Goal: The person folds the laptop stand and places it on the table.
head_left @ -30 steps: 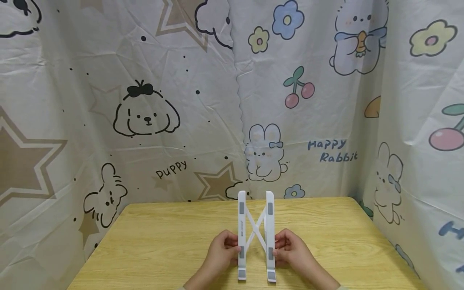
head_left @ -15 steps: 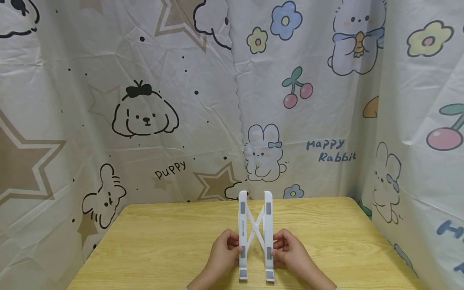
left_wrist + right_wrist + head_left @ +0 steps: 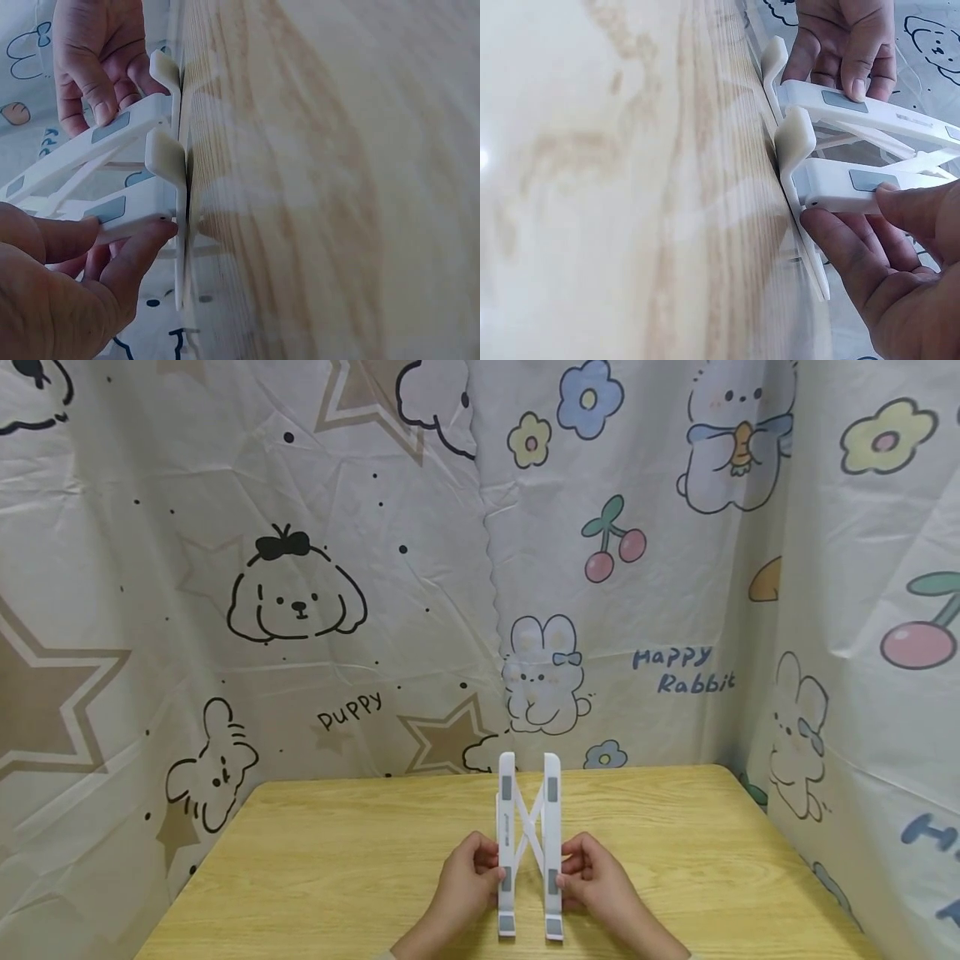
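Observation:
A white folding laptop stand [image 3: 552, 827] stands on the wooden table, its two long rails upright in the head view and joined by crossed bars. Grey pads [image 3: 110, 208] sit along the rails, and a curled lip [image 3: 795, 139] shows at the near end of each. My left hand [image 3: 468, 881] pinches the left rail low down, thumb on the front by a pad. On the opposite side my right hand [image 3: 596, 877] pinches the right rail in the same manner. In both wrist views, fingers lie behind the rails, partly hidden.
The yellow wood-grain table [image 3: 337, 860] spreads to both sides of the stand. Behind it and at the sides hangs a pale curtain [image 3: 435, 610] printed with puppies, rabbits, stars and flowers.
Both hands have moved toward each other, bringing the two rails closer together. The gap between them is narrower and the crossed bars stand steeper. Both hands keep their hold.

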